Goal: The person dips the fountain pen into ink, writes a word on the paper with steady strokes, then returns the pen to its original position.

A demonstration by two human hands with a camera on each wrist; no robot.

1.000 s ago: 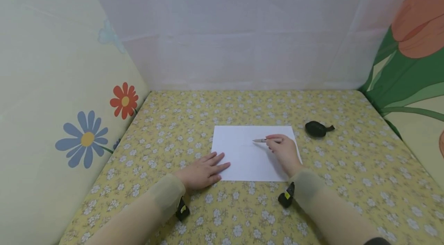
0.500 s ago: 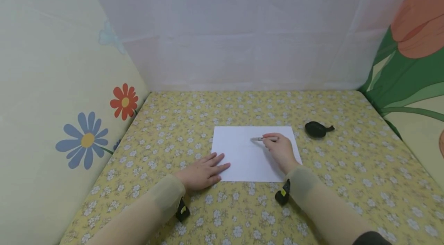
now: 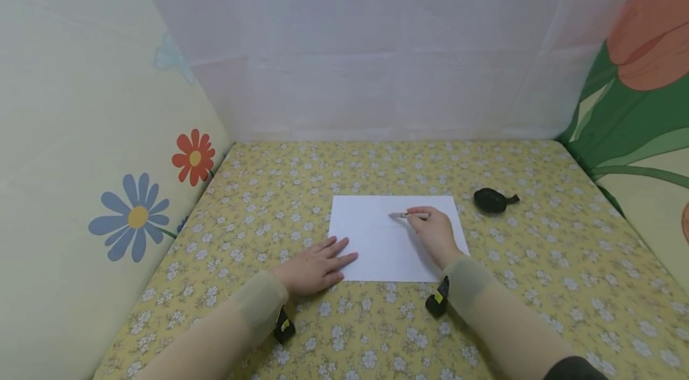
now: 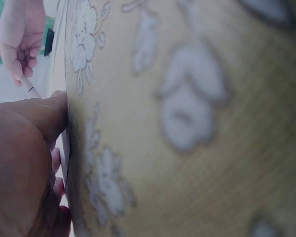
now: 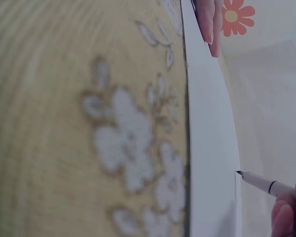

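Note:
A white sheet of paper (image 3: pixel 377 248) lies on the flowered cloth in the head view. My left hand (image 3: pixel 314 266) rests flat at its lower left, fingers straight and spread over the edge. With fingertips and thumb my right hand (image 3: pixel 435 233) pinches a light grey pen (image 3: pixel 401 215) above the sheet's upper right part, tip pointing left. The right wrist view shows the pen's dark tip (image 5: pixel 240 173) right at the paper's surface, with the curled fingers (image 5: pixel 283 219) behind it. In the left wrist view the left thumb (image 4: pixel 52 111) lies along the paper's edge.
A dark oval object with a short tail (image 3: pixel 491 200) lies right of the paper. The yellow flowered tablecloth (image 3: pixel 280 176) covers the table. A white backdrop (image 3: pixel 344 69) rises behind, and flower-printed panels (image 3: pixel 64 128) stand at both sides.
Since one second ago my right hand and the pen have moved slightly left and up over the paper. Over the last half second they hardly moved. The left hand stays in place.

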